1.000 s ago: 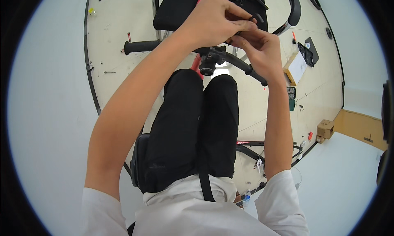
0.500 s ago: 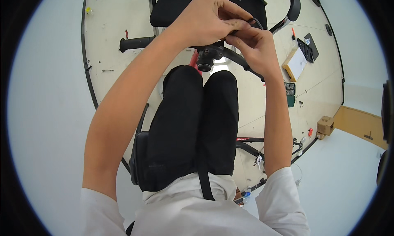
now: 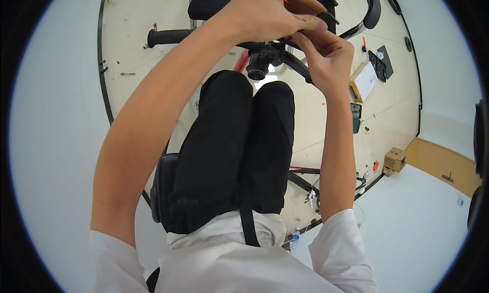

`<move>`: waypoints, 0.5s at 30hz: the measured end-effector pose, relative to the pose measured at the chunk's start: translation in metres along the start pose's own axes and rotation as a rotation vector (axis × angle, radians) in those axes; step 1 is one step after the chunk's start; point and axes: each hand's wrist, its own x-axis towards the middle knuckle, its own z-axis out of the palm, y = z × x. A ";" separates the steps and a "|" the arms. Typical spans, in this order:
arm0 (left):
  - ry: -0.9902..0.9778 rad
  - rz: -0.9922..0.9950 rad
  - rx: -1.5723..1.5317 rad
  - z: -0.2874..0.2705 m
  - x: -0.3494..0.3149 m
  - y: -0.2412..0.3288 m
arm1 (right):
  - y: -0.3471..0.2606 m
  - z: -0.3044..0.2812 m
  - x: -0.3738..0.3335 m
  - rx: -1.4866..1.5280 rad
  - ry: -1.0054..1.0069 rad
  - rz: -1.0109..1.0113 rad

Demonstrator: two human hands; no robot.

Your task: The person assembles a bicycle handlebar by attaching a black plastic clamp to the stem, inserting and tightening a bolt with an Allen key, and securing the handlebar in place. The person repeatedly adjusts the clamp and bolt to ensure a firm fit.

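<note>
In front of my knees is a black bicycle handlebar [image 3: 297, 65] with a rubber grip [image 3: 170, 37] at its left end and a stem [image 3: 259, 68] at its middle. My left hand [image 3: 267, 15] reaches over the bar, its fingers bent and closed. Just right of it, my right hand [image 3: 330, 59] is closed too, with thumb and fingertips meeting those of the left. A slim black part [image 3: 330, 19] sticks out beyond the fingertips. Most of it is hidden by the hands, so its kind cannot be made out.
A black chair [image 3: 211, 3] with an armrest [image 3: 373, 10] stands beyond the handlebar. On the floor at right lie a white-topped box [image 3: 365, 82], a black tool case [image 3: 377, 65] and a green case [image 3: 356, 125]. Farther back are a cardboard box [image 3: 395, 159] and a black frame [image 3: 304, 183].
Both hands have moved slightly up and right in the picture, still fingertip to fingertip. More of the slim black part shows past the fingers. The whole view has shifted a little.
</note>
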 end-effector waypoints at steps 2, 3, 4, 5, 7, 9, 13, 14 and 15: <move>-0.083 0.003 0.092 0.000 -0.002 0.003 | 0.002 -0.005 0.003 -0.019 -0.038 0.006; -0.123 0.004 0.139 0.000 -0.003 0.004 | 0.001 -0.009 0.004 -0.014 -0.087 0.029; -0.098 0.005 0.096 0.000 -0.004 0.005 | 0.001 -0.011 0.004 0.006 -0.091 0.025; -0.072 0.006 0.052 -0.001 -0.005 0.006 | 0.003 -0.011 0.006 0.026 -0.094 0.020; 0.033 -0.012 0.027 0.003 -0.006 0.006 | 0.003 -0.009 0.006 0.056 -0.079 0.015; 0.092 -0.008 0.014 0.002 -0.009 0.004 | -0.002 -0.002 0.004 0.075 -0.041 0.013; 0.058 -0.010 0.017 0.003 -0.016 0.019 | 0.005 0.001 0.002 -0.071 0.070 0.033; 0.047 -0.015 0.018 0.003 -0.015 0.019 | 0.006 0.002 0.001 -0.063 0.087 0.028; 0.048 -0.036 0.012 0.004 -0.009 0.015 | 0.006 0.003 0.001 -0.054 0.103 0.024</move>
